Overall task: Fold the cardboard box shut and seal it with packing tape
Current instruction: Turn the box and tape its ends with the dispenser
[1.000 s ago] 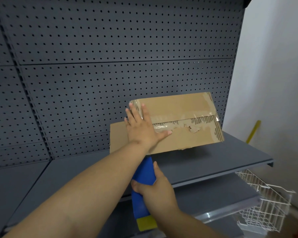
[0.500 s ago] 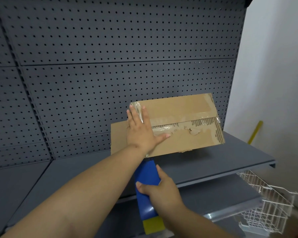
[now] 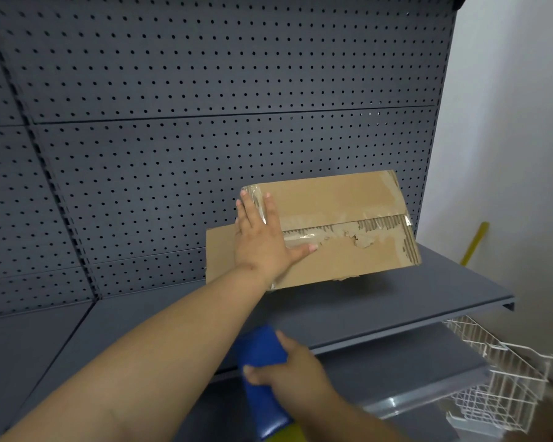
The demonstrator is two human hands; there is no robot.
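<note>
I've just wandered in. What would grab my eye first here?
The battered cardboard box in the middle, before the pegboard wall, its taped seam torn. The left hand presses flat on its left end, while the right hand, lower down, grips a blue tool. A white wire basket sits at bottom right.

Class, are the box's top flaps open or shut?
Shut: the cardboard box has flaps meeting at a taped seam under the left hand.

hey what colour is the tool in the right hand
The tool in the right hand is blue with a yellow end; head view.
</note>
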